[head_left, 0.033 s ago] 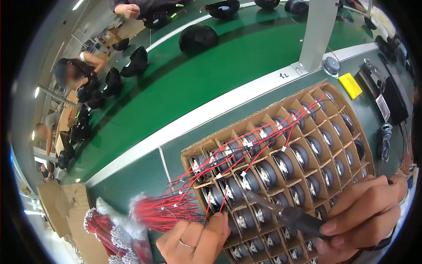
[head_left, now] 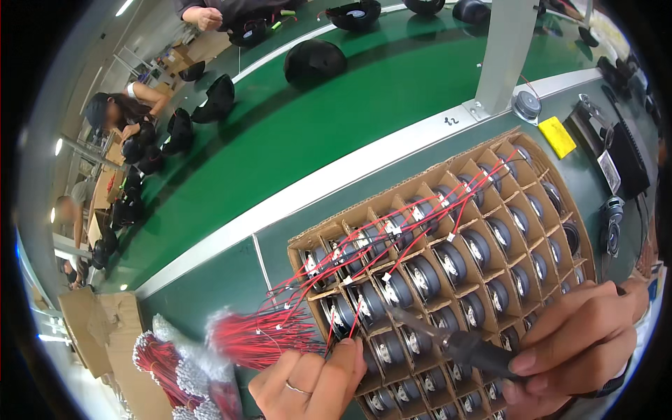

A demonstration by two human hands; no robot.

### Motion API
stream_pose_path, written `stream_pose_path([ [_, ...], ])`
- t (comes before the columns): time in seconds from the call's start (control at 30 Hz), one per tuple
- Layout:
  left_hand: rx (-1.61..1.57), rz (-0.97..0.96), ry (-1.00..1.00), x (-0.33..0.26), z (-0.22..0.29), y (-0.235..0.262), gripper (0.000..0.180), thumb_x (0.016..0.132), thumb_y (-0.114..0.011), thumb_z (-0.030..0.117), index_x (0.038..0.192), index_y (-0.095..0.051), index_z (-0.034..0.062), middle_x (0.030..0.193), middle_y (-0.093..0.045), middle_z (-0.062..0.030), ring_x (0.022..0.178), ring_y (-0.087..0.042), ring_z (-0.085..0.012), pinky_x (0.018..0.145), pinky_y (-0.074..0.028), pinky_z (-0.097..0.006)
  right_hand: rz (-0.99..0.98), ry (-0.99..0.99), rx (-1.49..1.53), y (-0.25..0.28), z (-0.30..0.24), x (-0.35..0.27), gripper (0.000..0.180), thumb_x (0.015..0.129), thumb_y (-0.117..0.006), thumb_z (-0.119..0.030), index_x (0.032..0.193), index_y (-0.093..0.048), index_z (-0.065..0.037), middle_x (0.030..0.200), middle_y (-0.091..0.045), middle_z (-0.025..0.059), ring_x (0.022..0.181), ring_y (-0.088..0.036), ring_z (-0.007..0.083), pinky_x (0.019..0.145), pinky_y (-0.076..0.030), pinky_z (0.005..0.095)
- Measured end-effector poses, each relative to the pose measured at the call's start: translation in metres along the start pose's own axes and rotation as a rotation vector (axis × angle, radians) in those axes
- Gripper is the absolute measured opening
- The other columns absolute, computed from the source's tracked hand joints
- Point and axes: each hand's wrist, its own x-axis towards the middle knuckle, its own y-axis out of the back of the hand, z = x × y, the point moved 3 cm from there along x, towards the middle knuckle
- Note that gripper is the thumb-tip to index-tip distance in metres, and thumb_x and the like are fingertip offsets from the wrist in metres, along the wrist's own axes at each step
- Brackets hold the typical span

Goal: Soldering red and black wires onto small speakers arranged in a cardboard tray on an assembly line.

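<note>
A divided cardboard box (head_left: 420,183) holds rows of small round speakers (head_left: 423,278), each standing in its own cell. My left hand (head_left: 311,381) is closed at the box's near left corner, with a red-and-black wire lead (head_left: 355,318) pinched between thumb and forefinger beside a speaker. My right hand (head_left: 581,343) grips a soldering iron (head_left: 476,350) by its dark handle. The metal tip points up and left over the second row of speakers; whether it touches one I cannot tell. Red and black wires (head_left: 413,218) with white connectors lie across the back rows.
Left of the box lie a loose wire bundle (head_left: 262,336) and bagged bundles (head_left: 171,367). A yellow sponge (head_left: 557,137), a loose speaker (head_left: 527,106) and a black device (head_left: 616,150) sit at the right. Beyond the metal post (head_left: 505,56), black shells (head_left: 315,61) line a green conveyor belt (head_left: 280,154).
My hands, the soldering iron and the wires have not visibly moved. At the far left, a co-worker's head and hand have shifted slightly.
</note>
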Motion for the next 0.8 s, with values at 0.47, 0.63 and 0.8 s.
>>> stream_pose_path([
  [0.47,-0.02,-0.016,-0.017,0.007,0.004,-0.002,0.024,0.075,-0.086,-0.003,0.095,-0.076,0.004,0.071,-0.057,-0.0046,0.056,-0.054,-0.0195,0.049,-0.044,-0.031,-0.007,0.053,0.004,-0.006,0.003,-0.006,0.033,0.068,-0.083,0.012,0.071,-0.054,-0.002,0.084,-0.067,0.0165,0.061,-0.067,0.0213,0.047,-0.06,0.0254],
  [0.63,-0.004,-0.013,-0.018,0.006,0.003,-0.003,0.025,0.074,-0.086,-0.003,0.096,-0.076,0.0034,0.07,-0.056,-0.0044,0.055,-0.053,-0.019,0.049,-0.044,-0.031,-0.027,0.039,0.039,-0.008,0.005,-0.007,0.033,0.07,-0.082,0.013,0.07,-0.052,-0.002,0.086,-0.067,0.0175,0.064,-0.068,0.0219,0.048,-0.061,0.0253],
  [0.8,-0.027,-0.023,-0.018,0.007,0.003,-0.005,0.025,0.074,-0.087,-0.003,0.096,-0.076,0.0031,0.069,-0.054,-0.0039,0.055,-0.052,-0.0185,0.048,-0.043,-0.031,-0.079,0.022,0.041,-0.007,0.006,-0.005,0.034,0.071,-0.082,0.011,0.069,-0.051,-0.002,0.088,-0.067,0.0178,0.066,-0.069,0.0218,0.05,-0.061,0.025],
])
